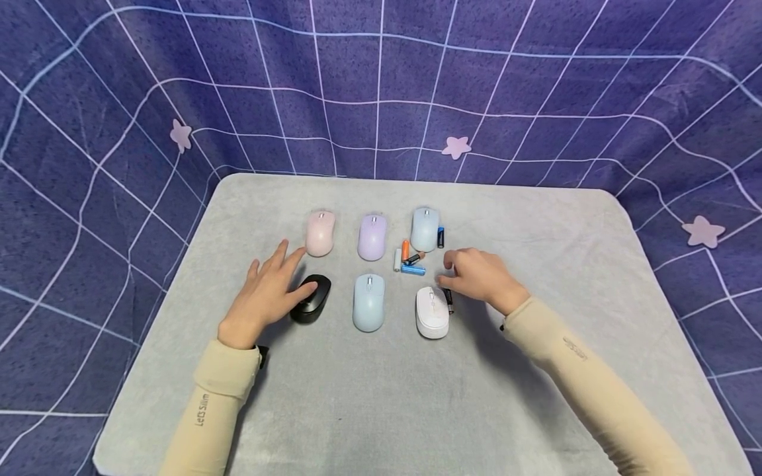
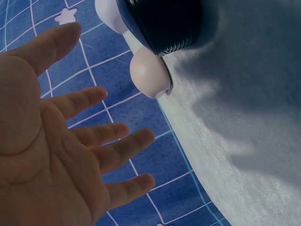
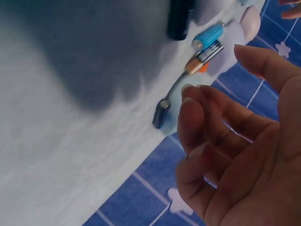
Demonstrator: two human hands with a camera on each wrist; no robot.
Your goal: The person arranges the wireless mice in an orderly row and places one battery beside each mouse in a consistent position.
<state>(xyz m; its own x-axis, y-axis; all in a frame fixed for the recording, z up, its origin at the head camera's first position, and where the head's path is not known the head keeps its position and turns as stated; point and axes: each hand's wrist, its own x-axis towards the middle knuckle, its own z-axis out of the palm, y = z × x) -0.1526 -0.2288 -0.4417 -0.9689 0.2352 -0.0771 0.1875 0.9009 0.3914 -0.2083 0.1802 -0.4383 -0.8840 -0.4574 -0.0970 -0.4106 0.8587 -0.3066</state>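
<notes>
My left hand (image 1: 264,294) is spread with straight fingers beside a black mouse (image 1: 307,305), its thumb overlapping the mouse in the head view. In the left wrist view the palm shows bare, apart from the black mouse (image 2: 164,23). My right hand (image 1: 479,276) hovers just right of a white mouse (image 1: 432,316), fingers loosely bent and thumb apart, holding nothing. Below its thumb a black battery (image 1: 449,303) lies against the white mouse. Beyond the fingers, the right wrist view shows a blue battery (image 3: 208,36), a black-and-copper battery (image 3: 205,56) and a dark battery (image 3: 161,113).
A pink mouse (image 1: 320,233), a purple mouse (image 1: 372,237) and a light blue mouse (image 1: 425,229) form the back row. Another light blue mouse (image 1: 369,304) sits front centre. An orange battery (image 1: 405,250) and a white battery (image 1: 397,260) lie by the grouped batteries on the grey table (image 1: 357,403).
</notes>
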